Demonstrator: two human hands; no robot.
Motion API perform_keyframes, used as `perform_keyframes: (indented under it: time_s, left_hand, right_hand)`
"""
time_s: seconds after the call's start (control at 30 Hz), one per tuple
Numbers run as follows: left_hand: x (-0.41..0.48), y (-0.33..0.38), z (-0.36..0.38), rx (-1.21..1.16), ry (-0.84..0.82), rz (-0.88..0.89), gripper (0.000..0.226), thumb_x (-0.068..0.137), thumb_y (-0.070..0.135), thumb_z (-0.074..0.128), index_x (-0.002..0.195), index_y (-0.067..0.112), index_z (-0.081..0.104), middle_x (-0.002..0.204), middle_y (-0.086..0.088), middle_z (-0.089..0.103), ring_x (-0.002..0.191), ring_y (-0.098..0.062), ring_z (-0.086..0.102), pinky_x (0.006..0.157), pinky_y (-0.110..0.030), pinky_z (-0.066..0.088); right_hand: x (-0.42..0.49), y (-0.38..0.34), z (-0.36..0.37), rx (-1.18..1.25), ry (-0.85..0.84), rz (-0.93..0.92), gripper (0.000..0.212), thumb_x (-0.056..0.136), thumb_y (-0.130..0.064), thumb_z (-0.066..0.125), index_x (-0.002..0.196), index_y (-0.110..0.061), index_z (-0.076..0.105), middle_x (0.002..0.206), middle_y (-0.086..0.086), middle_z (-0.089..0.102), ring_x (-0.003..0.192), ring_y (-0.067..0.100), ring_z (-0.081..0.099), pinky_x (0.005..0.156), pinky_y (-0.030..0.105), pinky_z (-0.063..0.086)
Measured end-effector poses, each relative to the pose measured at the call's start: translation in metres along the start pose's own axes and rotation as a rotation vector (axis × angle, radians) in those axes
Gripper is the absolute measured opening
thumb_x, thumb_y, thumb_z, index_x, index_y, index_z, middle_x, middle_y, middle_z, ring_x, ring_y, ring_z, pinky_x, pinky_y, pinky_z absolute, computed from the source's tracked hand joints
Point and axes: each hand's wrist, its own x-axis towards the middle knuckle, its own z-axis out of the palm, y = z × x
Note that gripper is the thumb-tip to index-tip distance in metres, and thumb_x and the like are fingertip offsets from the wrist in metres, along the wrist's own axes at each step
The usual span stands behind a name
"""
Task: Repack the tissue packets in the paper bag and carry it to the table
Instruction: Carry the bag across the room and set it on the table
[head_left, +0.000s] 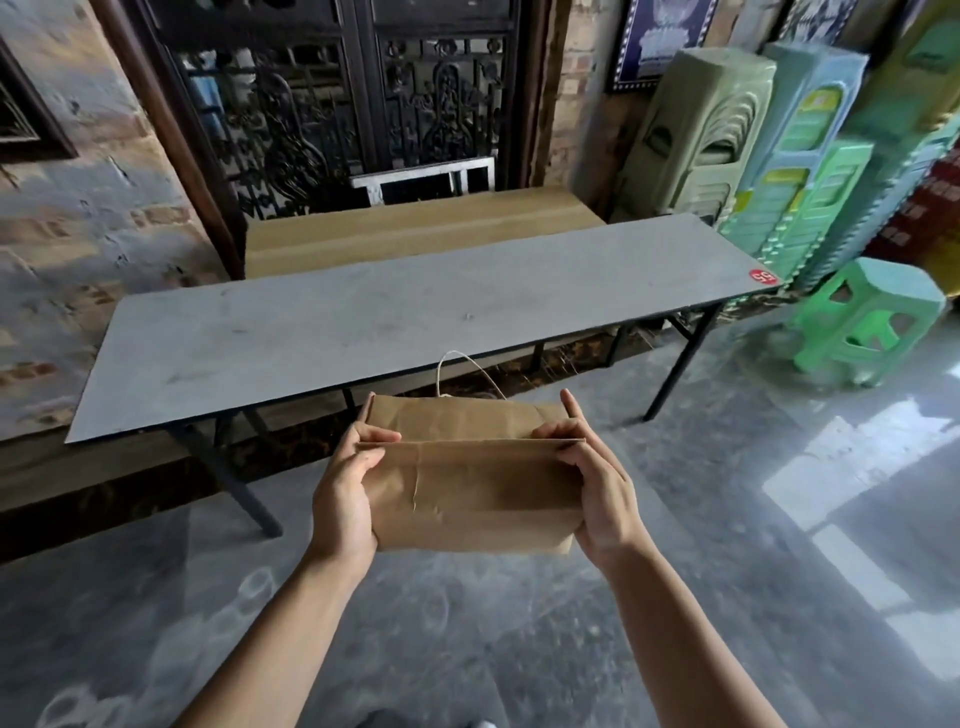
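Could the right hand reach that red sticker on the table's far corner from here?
Probably not yet. The right hand is holding the paper bag, short of the table; the red sticker sits at its far right corner.

One paper bag, two hands, two tables, one green stool.

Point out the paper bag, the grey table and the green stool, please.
paper bag (467, 493): head view, creased front face.
grey table (363, 322): head view, bare top.
green stool (878, 291): head view, seat top.
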Motion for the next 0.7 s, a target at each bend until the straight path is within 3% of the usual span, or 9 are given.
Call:
perform_keyframes:
  time_s: [0.07, 0.1, 0.17, 0.33, 0.43, 0.5, 0.6, 0.7]
  left_hand:
    - [0.024, -0.003, 0.005, 0.009, 0.024, 0.006, 0.025, 0.076, 0.018, 0.048, 0.069, 0.029, 0.069, 0.133, -0.036, 0.052, 0.12, -0.052, 0.046, 0.102, -0.06, 0.032]
    - [0.033, -0.003, 0.006, 0.012, 0.03, 0.007, 0.024, 0.075, 0.018, 0.048, 0.069, 0.03, 0.069, 0.115, -0.027, 0.059, 0.11, -0.045, 0.048, 0.096, -0.056, 0.033]
    - [0.058, -0.004, 0.008, 0.0, 0.049, -0.003, 0.024, 0.075, 0.019, 0.048, 0.068, 0.03, 0.068, 0.098, -0.013, 0.055, 0.101, -0.032, 0.045, 0.089, -0.047, 0.03]
    - [0.126, -0.006, 0.009, 0.002, 0.102, -0.017, 0.021, 0.074, 0.021, 0.05, 0.07, 0.03, 0.068, 0.101, -0.011, 0.055, 0.101, -0.03, 0.046, 0.087, -0.045, 0.032]
    - [0.171, 0.0, 0.011, -0.002, 0.123, -0.002, 0.022, 0.074, 0.02, 0.049, 0.07, 0.03, 0.068, 0.1, -0.01, 0.057, 0.102, -0.03, 0.047, 0.087, -0.046, 0.032]
    - [0.206, 0.007, 0.012, 0.015, 0.137, 0.017, 0.023, 0.074, 0.021, 0.048, 0.07, 0.031, 0.068, 0.098, -0.005, 0.06, 0.105, -0.028, 0.049, 0.088, -0.045, 0.033]
    - [0.256, 0.017, 0.015, -0.001, 0.172, 0.044, 0.022, 0.074, 0.021, 0.049, 0.07, 0.03, 0.068, 0.094, 0.002, 0.064, 0.105, -0.025, 0.051, 0.087, -0.04, 0.037]
    - [0.304, 0.027, 0.019, -0.022, 0.246, 0.084, 0.026, 0.081, 0.019, 0.049, 0.069, 0.032, 0.069, 0.082, 0.022, 0.068, 0.103, -0.015, 0.054, 0.075, -0.027, 0.043]
  right_hand:
    - [0.027, 0.003, 0.0, 0.004, 0.009, 0.012, 0.038, 0.087, 0.01, 0.036, 0.078, -0.008, 0.068, 0.105, -0.03, 0.071, 0.142, 0.002, 0.028, 0.119, 0.046, 0.019]
    - [0.038, 0.005, 0.001, -0.001, 0.018, 0.019, 0.038, 0.086, 0.01, 0.036, 0.078, -0.008, 0.069, 0.105, -0.025, 0.072, 0.142, 0.002, 0.029, 0.119, 0.045, 0.019]
    - [0.067, 0.01, 0.004, -0.001, 0.027, 0.042, 0.036, 0.085, 0.012, 0.037, 0.079, -0.006, 0.068, 0.106, -0.014, 0.075, 0.141, 0.0, 0.03, 0.118, 0.043, 0.02]
    - [0.142, 0.02, 0.015, -0.019, -0.01, 0.073, 0.029, 0.082, 0.006, 0.043, 0.085, -0.01, 0.067, 0.111, -0.019, 0.071, 0.138, 0.006, 0.033, 0.107, 0.037, 0.024]
    - [0.189, 0.022, 0.027, -0.072, -0.037, 0.075, 0.025, 0.073, -0.007, 0.049, 0.087, -0.017, 0.066, 0.106, -0.007, 0.064, 0.109, 0.013, 0.046, 0.088, 0.034, 0.03]
    - [0.225, 0.023, 0.035, -0.118, -0.067, 0.071, 0.025, 0.072, -0.009, 0.05, 0.088, -0.018, 0.068, 0.102, -0.01, 0.068, 0.097, 0.011, 0.053, 0.082, 0.032, 0.034]
    - [0.283, 0.024, 0.047, -0.171, -0.107, 0.089, 0.029, 0.078, -0.009, 0.051, 0.097, -0.018, 0.07, 0.142, -0.013, 0.051, 0.129, 0.002, 0.045, 0.1, 0.033, 0.031]
    - [0.346, 0.024, 0.065, -0.204, -0.128, 0.097, 0.029, 0.083, -0.008, 0.05, 0.099, -0.02, 0.07, 0.15, -0.013, 0.042, 0.135, -0.004, 0.036, 0.111, 0.033, 0.024]
